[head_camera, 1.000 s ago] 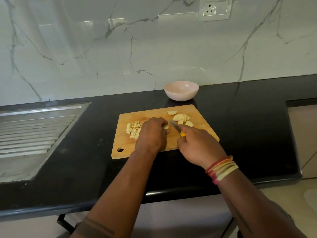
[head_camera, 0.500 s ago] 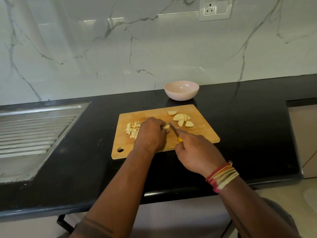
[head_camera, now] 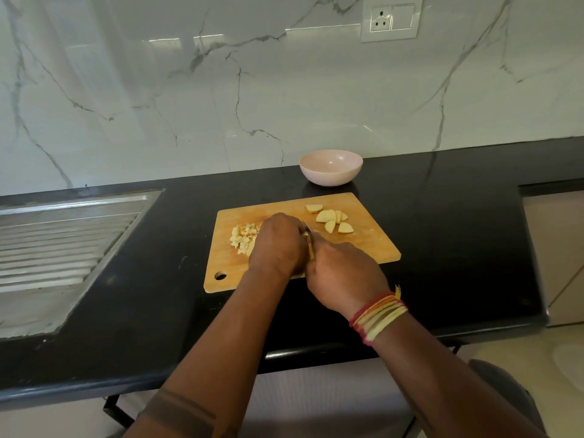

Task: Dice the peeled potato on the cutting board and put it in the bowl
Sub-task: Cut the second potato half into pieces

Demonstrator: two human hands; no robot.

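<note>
A wooden cutting board [head_camera: 373,245] lies on the black counter. A heap of diced potato [head_camera: 242,239] sits on its left part, and several potato slices [head_camera: 331,220] lie at its far right. My left hand [head_camera: 278,245] is curled over a potato piece in the board's middle, which it hides. My right hand [head_camera: 343,273] grips a knife with a yellow handle [head_camera: 311,248]; the blade is pressed close against my left hand's fingers. The pink bowl [head_camera: 331,167] stands behind the board with nothing in it.
A steel sink drainboard [head_camera: 60,245] is set into the counter at the left. The marble wall rises behind the bowl, with a socket [head_camera: 392,22] high up. The counter's front edge [head_camera: 316,352] runs below my forearms.
My right hand has drawn the knife left and nearer, tight against my left hand; less of the blade shows. My left hand stays on the potato piece.
</note>
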